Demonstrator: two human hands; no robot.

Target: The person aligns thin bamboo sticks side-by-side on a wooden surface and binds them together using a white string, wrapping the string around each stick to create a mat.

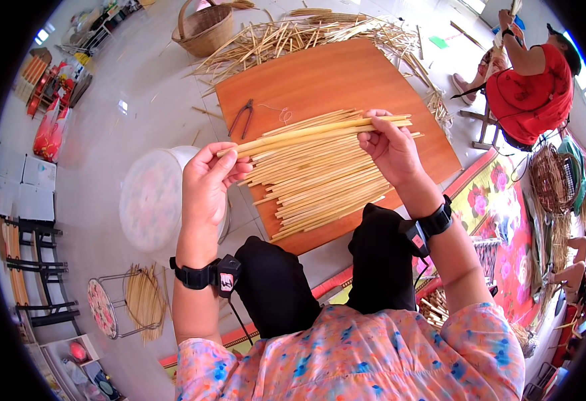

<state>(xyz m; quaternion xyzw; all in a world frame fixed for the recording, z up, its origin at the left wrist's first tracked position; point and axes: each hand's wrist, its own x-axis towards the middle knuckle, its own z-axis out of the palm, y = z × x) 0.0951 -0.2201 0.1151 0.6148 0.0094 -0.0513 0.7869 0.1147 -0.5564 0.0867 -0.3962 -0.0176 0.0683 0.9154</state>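
Several pale yellow plant stalks stretch across in front of me, held together at both ends. My left hand pinches their left end between thumb and fingers. Toward the other end, my right hand is closed on them, and the tips stick out past it. Just beneath lies a wide layer of similar stalks, side by side on an orange-brown wooden tabletop. A pair of pliers with dark handles rests on the wood, near a thin curled strand.
Loose stalks are heaped beyond the table, beside a woven basket. A round, pale covered stool stands at left. A person in red sits at far right. Flowered matting covers floor at right.
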